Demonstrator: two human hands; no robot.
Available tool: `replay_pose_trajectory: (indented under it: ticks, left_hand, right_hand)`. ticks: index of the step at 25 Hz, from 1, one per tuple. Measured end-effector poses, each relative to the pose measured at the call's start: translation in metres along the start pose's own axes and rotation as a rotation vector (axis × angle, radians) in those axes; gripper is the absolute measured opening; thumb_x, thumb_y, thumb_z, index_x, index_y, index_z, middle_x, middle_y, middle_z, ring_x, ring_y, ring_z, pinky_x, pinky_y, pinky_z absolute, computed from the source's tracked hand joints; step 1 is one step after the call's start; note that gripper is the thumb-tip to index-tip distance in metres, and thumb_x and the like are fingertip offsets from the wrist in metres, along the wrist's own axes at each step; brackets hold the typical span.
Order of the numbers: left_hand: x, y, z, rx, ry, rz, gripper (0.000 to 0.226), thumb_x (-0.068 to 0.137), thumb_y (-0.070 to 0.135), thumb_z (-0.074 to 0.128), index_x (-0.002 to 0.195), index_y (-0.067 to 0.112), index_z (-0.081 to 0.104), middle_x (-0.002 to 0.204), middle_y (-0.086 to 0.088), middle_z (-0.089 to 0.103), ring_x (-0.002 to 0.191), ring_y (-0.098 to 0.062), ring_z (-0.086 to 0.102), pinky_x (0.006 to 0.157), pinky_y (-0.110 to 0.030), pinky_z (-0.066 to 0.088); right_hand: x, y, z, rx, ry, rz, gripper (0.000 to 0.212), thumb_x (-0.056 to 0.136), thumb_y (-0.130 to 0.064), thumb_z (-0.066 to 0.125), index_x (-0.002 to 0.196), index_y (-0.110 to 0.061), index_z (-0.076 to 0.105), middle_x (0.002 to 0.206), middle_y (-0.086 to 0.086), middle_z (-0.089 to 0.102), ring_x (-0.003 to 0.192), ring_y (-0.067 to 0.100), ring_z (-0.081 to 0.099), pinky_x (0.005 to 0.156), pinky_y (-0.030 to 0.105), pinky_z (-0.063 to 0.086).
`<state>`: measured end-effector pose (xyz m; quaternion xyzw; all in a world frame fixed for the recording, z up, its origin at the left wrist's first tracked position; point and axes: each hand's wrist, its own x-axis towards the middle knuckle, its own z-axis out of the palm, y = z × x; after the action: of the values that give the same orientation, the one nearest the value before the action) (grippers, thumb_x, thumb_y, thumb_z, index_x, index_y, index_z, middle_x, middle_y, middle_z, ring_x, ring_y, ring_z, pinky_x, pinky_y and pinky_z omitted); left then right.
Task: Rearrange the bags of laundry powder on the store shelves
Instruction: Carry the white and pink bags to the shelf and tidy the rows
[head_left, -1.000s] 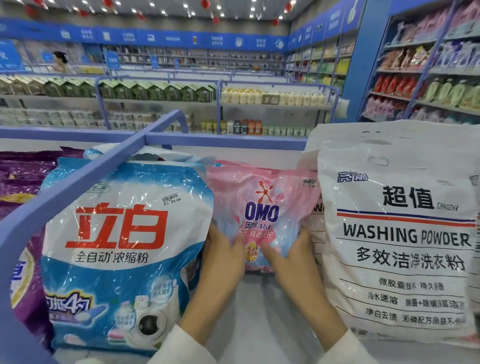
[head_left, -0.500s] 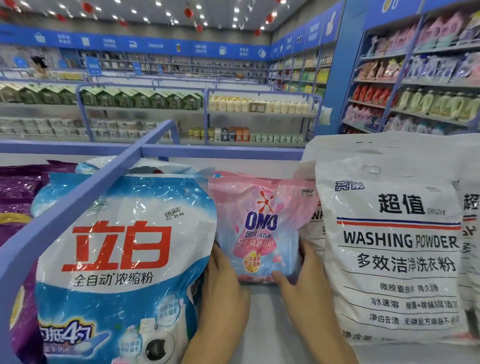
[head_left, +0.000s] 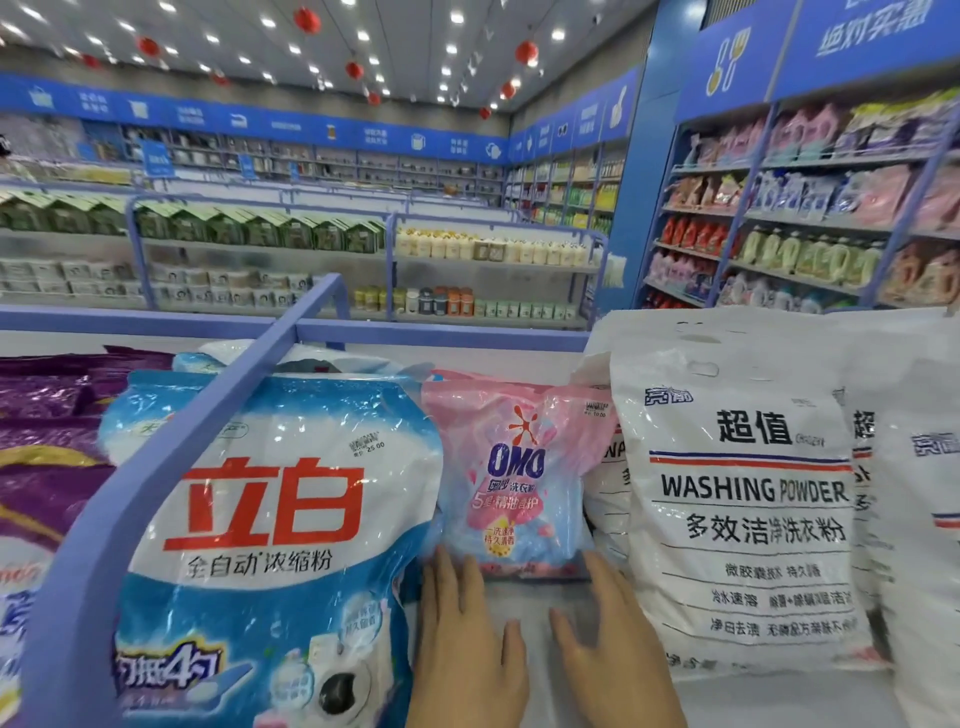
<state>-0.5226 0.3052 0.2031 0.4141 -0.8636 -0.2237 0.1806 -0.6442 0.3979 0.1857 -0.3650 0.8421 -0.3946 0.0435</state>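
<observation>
grip: neither hand clasps anything. left hand (head_left: 462, 639) and right hand (head_left: 613, 649) are held flat, fingers straight, tips at the bottom edge of the pink omo bag (head_left: 514, 483); the blur hides whether they touch it. the bag stands upright on the shelf (head_left: 769, 701), at 12 o'clock from the hands. the blue-and-white bag (head_left: 270, 519) is at its 9 o'clock and the white washing powder bag (head_left: 737, 499) at its 3 o'clock.

step in hand, as judged: seating this small bag in the gap. the next move probably calls for squaring its base and facing the label forward.

material: thin glossy film, crinkled. as a soft pouch, it is likely to slump.
</observation>
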Motion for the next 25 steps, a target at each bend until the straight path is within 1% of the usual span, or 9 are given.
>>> replay_pose_trajectory:
  ticks: [2,4,7,10,13,16,19,22,25]
  left_hand:
    - [-0.025,0.002,0.002,0.055,0.01,0.046,0.08,0.097,0.057,0.021,0.156,0.018,-0.018,0.168,-0.004,-0.014,0.156,-0.02,-0.006,0.122,-0.027,-0.002]
    - [-0.056,-0.001,0.006,0.016,0.049,0.076,0.069,0.102,0.049,0.031,0.16,0.025,0.002,0.168,0.005,-0.002,0.156,-0.016,0.0,0.125,-0.028,0.006]
    - [-0.121,-0.01,0.012,-0.072,0.135,0.123,0.057,0.102,0.041,0.046,0.155,0.03,0.029,0.164,0.012,0.02,0.154,-0.012,0.012,0.123,-0.025,0.013]
    - [-0.207,-0.019,0.025,-0.142,0.181,0.087,0.048,0.097,0.034,0.061,0.143,0.025,0.053,0.15,0.011,0.045,0.145,-0.014,0.035,0.118,-0.025,0.023]
    - [-0.301,-0.027,0.04,-0.211,0.162,-0.03,0.043,0.097,0.039,0.059,0.139,0.033,0.054,0.142,0.02,0.048,0.138,-0.005,0.04,0.117,-0.03,0.036]
    - [-0.378,-0.042,0.052,-0.334,0.14,-0.172,0.037,0.095,0.042,0.061,0.131,0.037,0.058,0.133,0.019,0.057,0.127,-0.005,0.052,0.104,-0.035,0.049]
    - [-0.438,-0.061,0.054,-0.346,0.186,-0.23,0.034,0.091,0.049,0.062,0.123,0.038,0.063,0.124,0.022,0.063,0.117,0.003,0.057,0.101,-0.026,0.047]
    - [-0.484,-0.08,0.044,-0.322,0.253,-0.311,0.033,0.087,0.043,0.066,0.12,0.042,0.063,0.125,0.023,0.064,0.118,0.002,0.057,0.104,-0.024,0.044]
    - [-0.517,-0.107,0.02,-0.303,0.345,-0.411,0.036,0.089,0.053,0.064,0.121,0.035,0.067,0.124,0.016,0.067,0.116,0.004,0.057,0.102,-0.014,0.041]
  right_hand:
    - [-0.021,0.011,-0.017,0.002,-0.036,-0.03,0.06,0.091,-0.025,0.07,0.145,-0.036,0.045,0.146,-0.015,0.047,0.135,0.01,0.047,0.101,0.014,0.032]
    - [-0.056,0.012,-0.037,0.031,-0.046,-0.046,0.049,0.092,-0.03,0.07,0.137,-0.039,0.053,0.141,-0.017,0.052,0.125,0.006,0.051,0.096,0.012,0.033]
    - [-0.122,0.036,-0.062,0.08,-0.077,-0.006,0.038,0.093,-0.039,0.068,0.128,-0.046,0.056,0.134,-0.022,0.055,0.117,0.001,0.054,0.1,0.022,0.046]
    - [-0.203,0.067,-0.086,0.083,-0.095,0.025,0.034,0.094,-0.043,0.065,0.127,-0.047,0.058,0.132,-0.024,0.053,0.12,-0.001,0.048,0.101,0.021,0.04]
    - [-0.277,0.097,-0.09,0.143,-0.175,0.112,0.03,0.092,-0.044,0.067,0.121,-0.045,0.061,0.13,-0.02,0.055,0.12,0.003,0.048,0.102,0.026,0.039]
    - [-0.338,0.103,-0.083,0.188,-0.26,0.195,0.028,0.091,-0.052,0.064,0.119,-0.047,0.061,0.132,-0.017,0.058,0.118,0.009,0.055,0.103,0.031,0.044]
    - [-0.381,0.098,-0.072,0.273,-0.346,0.222,0.025,0.093,-0.05,0.061,0.118,-0.045,0.06,0.129,-0.016,0.058,0.121,0.009,0.052,0.098,0.028,0.04]
    - [-0.41,0.088,-0.058,0.255,-0.429,0.223,0.033,0.089,-0.06,0.06,0.119,-0.044,0.062,0.13,-0.018,0.058,0.124,0.01,0.052,0.104,0.031,0.043]
    - [-0.423,0.057,-0.034,0.194,-0.496,0.157,0.042,0.086,-0.069,0.055,0.119,-0.044,0.062,0.131,-0.019,0.061,0.123,0.008,0.055,0.109,0.034,0.043]
